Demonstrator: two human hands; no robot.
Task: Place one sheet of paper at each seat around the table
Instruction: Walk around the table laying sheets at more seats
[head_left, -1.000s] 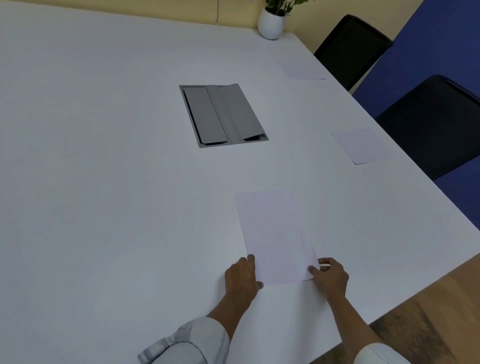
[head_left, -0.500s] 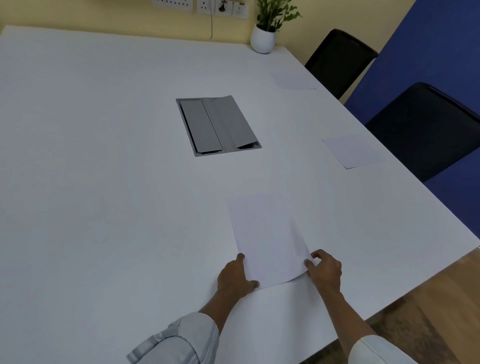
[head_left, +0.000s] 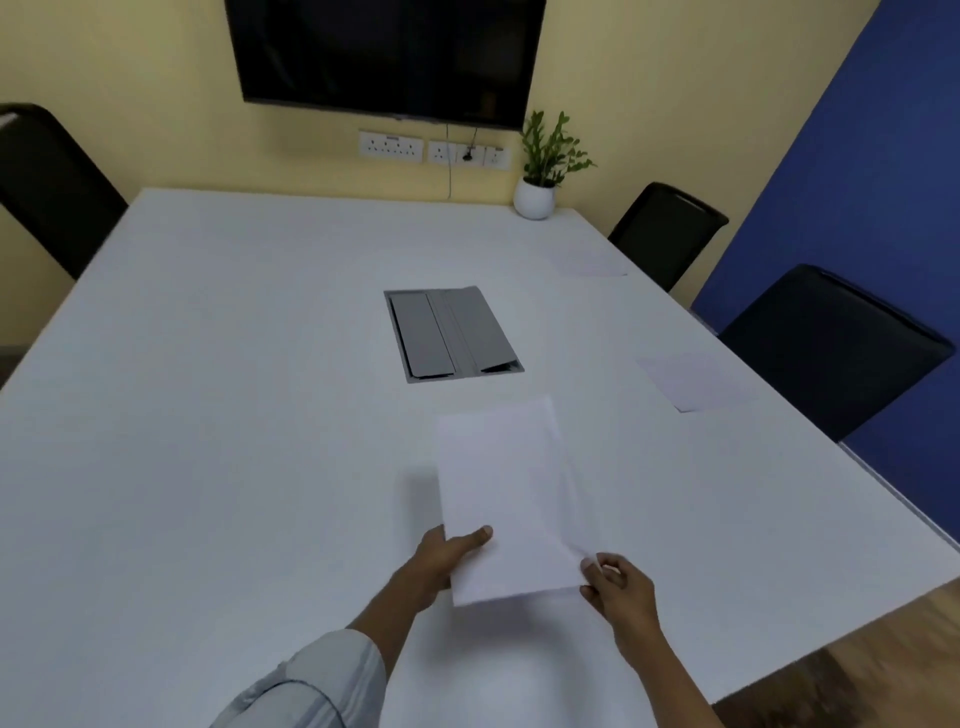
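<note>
Left hand: my left hand (head_left: 441, 564) grips the near left edge of the sheet (head_left: 506, 499), thumb lying on top, the other fingers tucked beneath where I cannot see them.
Right hand: my right hand (head_left: 621, 584) pinches the near right corner of the same sheet between thumb and curled fingers.
Sheet: white, long side running away from me, over the near middle of the table (head_left: 208, 415). A soft shadow shows on the table to its left; I cannot tell whether its far end touches the table.
Second sheet: a second sheet (head_left: 696, 382) lies flat near the right edge, in front of the near chair (head_left: 831, 348).
Third sheet: a third sheet (head_left: 592, 262) lies flat further along that edge, faint against the white top, in front of the far chair (head_left: 667, 228).
Left chair: another black chair, the left chair (head_left: 52, 187), stands at the far left corner, partly cut by the frame edge.
Hatch: a grey hatch (head_left: 452, 332) is set into the middle of the table, just beyond my sheet, well apart from it.
Plant: a small plant (head_left: 545, 166) in a white pot sits on the far right corner of the table.
Wall: a dark screen (head_left: 384, 52) hangs above a row of sockets (head_left: 431, 150), one with a cable hanging from it.
Sleeves: pale sleeves cover both my forearms near the bottom of the view.
</note>
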